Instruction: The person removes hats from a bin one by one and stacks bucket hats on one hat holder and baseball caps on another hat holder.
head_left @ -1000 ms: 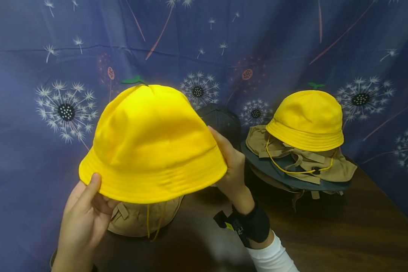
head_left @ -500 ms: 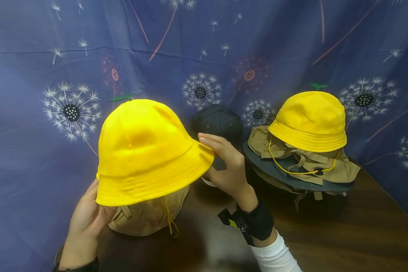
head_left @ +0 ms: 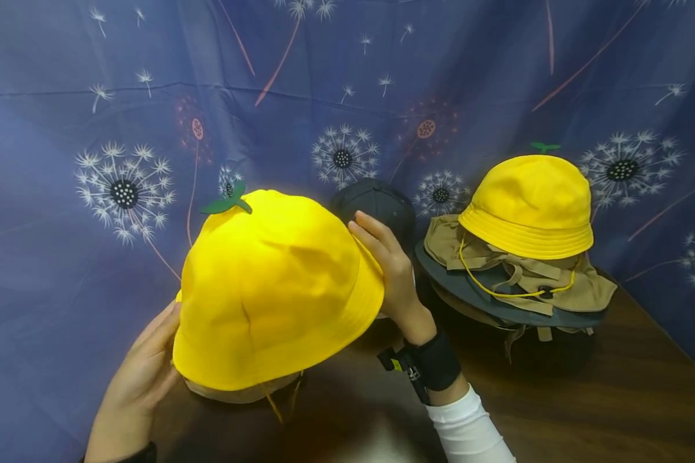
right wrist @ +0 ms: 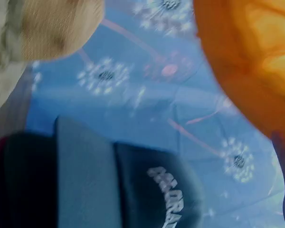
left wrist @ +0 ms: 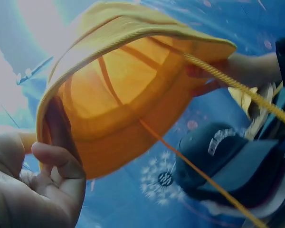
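Note:
I hold a yellow bucket hat with a small green leaf on its crown, tilted so the crown faces me. My left hand holds the brim at its left edge, fingers curled round it in the left wrist view. On the right edge my right hand grips the brim, with its thumb hidden behind the fabric. From below, the hat's inside and yellow chin cord show. A tan hat lies right under it on the table.
A black cap stands just behind my right hand. To the right is a stack: another yellow hat on a tan hat and a dark brimmed hat. The dark wooden table is backed by a blue dandelion curtain.
The yellow hat has come down and tipped toward me, now low over the tan hat. Both hands moved down with it.

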Demonstrator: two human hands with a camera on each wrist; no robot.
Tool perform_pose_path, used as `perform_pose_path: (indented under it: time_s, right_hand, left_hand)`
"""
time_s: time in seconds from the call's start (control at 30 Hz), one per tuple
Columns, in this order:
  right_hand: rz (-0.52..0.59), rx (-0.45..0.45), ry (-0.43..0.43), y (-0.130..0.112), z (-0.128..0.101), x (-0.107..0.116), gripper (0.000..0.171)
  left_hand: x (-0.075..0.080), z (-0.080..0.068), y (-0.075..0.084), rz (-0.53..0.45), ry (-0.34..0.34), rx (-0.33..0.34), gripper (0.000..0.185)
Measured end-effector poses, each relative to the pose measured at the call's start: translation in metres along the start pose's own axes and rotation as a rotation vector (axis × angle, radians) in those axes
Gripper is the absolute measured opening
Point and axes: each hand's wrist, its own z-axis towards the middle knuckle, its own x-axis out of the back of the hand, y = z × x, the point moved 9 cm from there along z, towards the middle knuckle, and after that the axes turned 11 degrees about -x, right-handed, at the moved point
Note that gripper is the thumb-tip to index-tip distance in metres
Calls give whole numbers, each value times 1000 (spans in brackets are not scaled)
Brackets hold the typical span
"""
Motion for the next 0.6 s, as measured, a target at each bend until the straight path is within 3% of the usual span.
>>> perform_pose_path:
  time_s: [0.2,0.43,0.57,0.6]
  right_hand:
    - [-33,-12,-43,14,-2,0,37]
    - [17,24,-90,19,-8,2,46]
    - [73,-12,-85,21,-9,7,41]
    - [123,-94,-103,26,-8,7,40]
  left_hand:
    - [6,-4,14,340,23,-93,45]
    - [-1,-3,20,689,-14,-68,61]
    - [-8,-3,24,773,-68,-119,63]
    - [-10,-3,24,763,-81,-136,63]
